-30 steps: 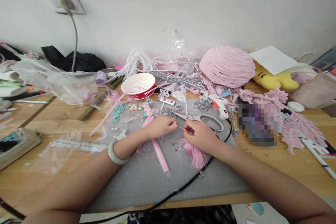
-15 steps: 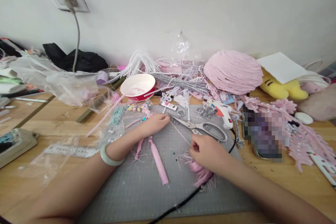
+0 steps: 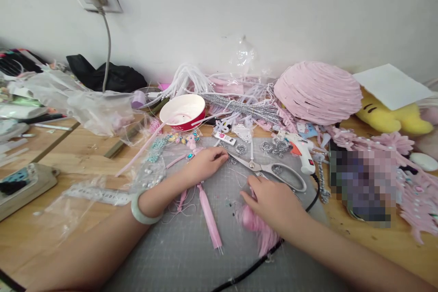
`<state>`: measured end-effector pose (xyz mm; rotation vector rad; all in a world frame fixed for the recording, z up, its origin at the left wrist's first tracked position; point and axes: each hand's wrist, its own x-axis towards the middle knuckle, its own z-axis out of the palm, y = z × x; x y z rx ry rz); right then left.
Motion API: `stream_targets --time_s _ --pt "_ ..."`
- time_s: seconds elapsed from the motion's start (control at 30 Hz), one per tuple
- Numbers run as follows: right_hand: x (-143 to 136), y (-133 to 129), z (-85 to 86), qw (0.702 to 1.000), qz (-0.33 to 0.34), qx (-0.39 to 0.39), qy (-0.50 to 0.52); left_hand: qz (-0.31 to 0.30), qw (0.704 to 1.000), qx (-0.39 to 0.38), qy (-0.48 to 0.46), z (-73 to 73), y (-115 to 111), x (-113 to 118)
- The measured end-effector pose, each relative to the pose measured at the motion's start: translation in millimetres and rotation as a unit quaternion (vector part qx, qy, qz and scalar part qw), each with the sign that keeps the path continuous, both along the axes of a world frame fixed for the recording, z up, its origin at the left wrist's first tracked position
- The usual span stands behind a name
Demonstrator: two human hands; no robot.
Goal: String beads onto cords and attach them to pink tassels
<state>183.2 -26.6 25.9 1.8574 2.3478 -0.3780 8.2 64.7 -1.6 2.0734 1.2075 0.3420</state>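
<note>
My left hand (image 3: 207, 164), with a pale green bangle (image 3: 142, 212) at the wrist, is closed near the tip of the scissors (image 3: 270, 169); what its fingers pinch is too small to make out. Thumb and fingers apart, my right hand (image 3: 270, 200) hovers beside the scissors' pivot, over a fluffy pink tassel (image 3: 258, 230). A thin pale thread (image 3: 236, 172) runs loosely between the hands. On the grey cutting mat (image 3: 171, 255), a smooth pink tassel (image 3: 209, 216) lies below my left hand.
A red-rimmed white bowl (image 3: 185, 112), silver stems and a large pink ball (image 3: 318, 93) stand behind the mat. A white glue gun (image 3: 303, 150) lies at right, its black cable crossing the mat. A phone and pink flowers are farther right.
My right hand has opened its fingers, and the thread that was taut between the hands now hangs slack. The fluffy pink tassel shows more fully. The view has shifted slightly.
</note>
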Motion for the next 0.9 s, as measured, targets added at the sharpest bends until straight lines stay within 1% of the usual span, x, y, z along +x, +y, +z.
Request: stream_targets --time_s 0.07,0.13,0.3,0.47,0.57,0.63,0.7,0.77,0.8,0.83,0.9 --pt "-5.5 7.4 0.7 0.999 0.016 0.037 -0.012 0.003 1.0 0.01 -0.002 2.3 -2.3 0.4" --pt "-11.2 14.3 0.7 0.998 0.027 0.057 -0.019 0.005 1.0 0.017 0.0 4.6 -4.4 0.5" --pt "-20.3 23.5 -4.8 0.998 0.041 0.05 -0.013 0.006 0.999 0.039 0.004 7.0 -6.1 -0.9" --pt "-18.8 25.6 -12.4 0.998 0.047 0.049 -0.006 0.009 0.997 0.075 -0.003 11.2 -3.7 -3.4" --pt "-15.6 26.3 -14.9 0.998 0.041 0.051 -0.004 0.005 0.998 0.065 0.002 16.7 -13.2 -4.1" --pt "-13.0 25.7 -15.0 0.998 0.039 0.054 -0.002 -0.011 0.998 0.061 0.009 19.1 -27.6 -4.2" --pt "-10.6 24.2 -13.8 0.997 0.044 0.055 0.008 -0.074 0.993 0.085 0.024 19.3 -46.4 -4.2" --pt "-8.8 22.7 -11.9 0.997 0.049 0.054 0.026 -0.154 0.977 0.128 0.077 17.7 -65.5 -4.3" --pt "-8.4 22.3 -11.1 0.997 0.048 0.054 0.035 -0.181 0.966 0.154 0.104 16.5 -73.8 -4.2" --pt "-8.5 22.2 -10.3 0.997 0.044 0.054 0.042 -0.203 0.955 0.175 0.124 15.1 -80.9 -4.1" --pt "-9.8 23.0 -9.6 0.997 0.038 0.053 0.042 -0.217 0.945 0.195 0.148 11.4 -90.6 -3.6"
